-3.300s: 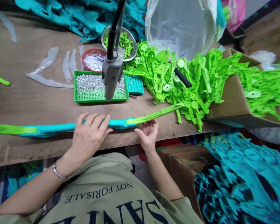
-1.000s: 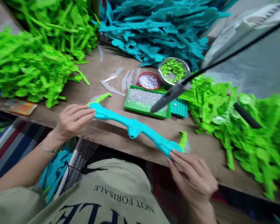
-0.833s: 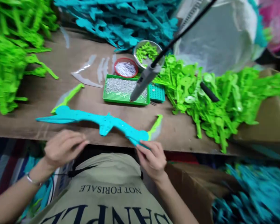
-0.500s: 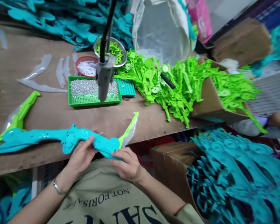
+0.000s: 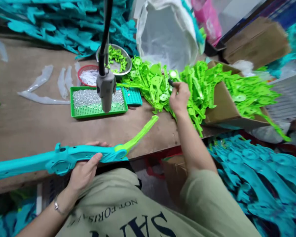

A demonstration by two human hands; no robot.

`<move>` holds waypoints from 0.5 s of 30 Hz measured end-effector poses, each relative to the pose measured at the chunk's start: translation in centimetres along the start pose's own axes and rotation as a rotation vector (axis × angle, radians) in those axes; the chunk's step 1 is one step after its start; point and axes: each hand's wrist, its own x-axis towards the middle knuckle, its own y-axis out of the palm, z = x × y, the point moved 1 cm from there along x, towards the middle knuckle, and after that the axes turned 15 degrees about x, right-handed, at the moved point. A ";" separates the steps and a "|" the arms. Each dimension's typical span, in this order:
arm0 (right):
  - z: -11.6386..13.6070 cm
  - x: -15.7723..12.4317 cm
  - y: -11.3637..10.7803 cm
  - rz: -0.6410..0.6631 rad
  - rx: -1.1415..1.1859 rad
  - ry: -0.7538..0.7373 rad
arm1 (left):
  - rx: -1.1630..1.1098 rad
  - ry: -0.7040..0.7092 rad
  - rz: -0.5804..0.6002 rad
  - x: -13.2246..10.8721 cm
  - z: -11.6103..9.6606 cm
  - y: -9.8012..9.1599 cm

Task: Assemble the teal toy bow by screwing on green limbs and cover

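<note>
My left hand (image 5: 85, 169) grips the middle of a long teal plastic toy bow (image 5: 54, 159) that lies along the near edge of the wooden table (image 5: 27, 125). A bright green limb (image 5: 138, 136) sticks out of the bow's right end. My right hand (image 5: 179, 95) reaches out over the pile of green plastic parts (image 5: 199, 82), its fingers closed on a black cylindrical handle (image 5: 171, 83) that lies on the pile; most of the handle is hidden by the hand.
A grey power screwdriver (image 5: 105, 89) hangs on a black cord over a green tray of screws (image 5: 97, 102). Behind stand a red basket (image 5: 88, 74), a metal bowl of green bits (image 5: 114, 59) and a white bag (image 5: 167, 33). Teal parts fill boxes at right (image 5: 256, 177).
My right hand has let go of the bow's right end and reached out to the green pile, closing on the black handle. The left hand has turned the bow on edge.
</note>
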 end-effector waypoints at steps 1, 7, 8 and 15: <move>-1.6 1.6 0.9 0.031 -0.045 0.056 | 0.037 0.030 0.014 -0.3 -0.1 -0.3; -5.4 7.1 3.0 0.151 -0.310 0.413 | 0.325 0.305 0.045 -1.9 -0.6 -1.9; -5.4 7.5 2.9 0.145 -0.305 0.413 | 0.354 0.334 0.047 -2.1 -0.7 -2.1; -4.2 9.2 1.2 0.188 -0.260 0.489 | 0.547 0.556 0.093 -2.5 -1.5 -2.2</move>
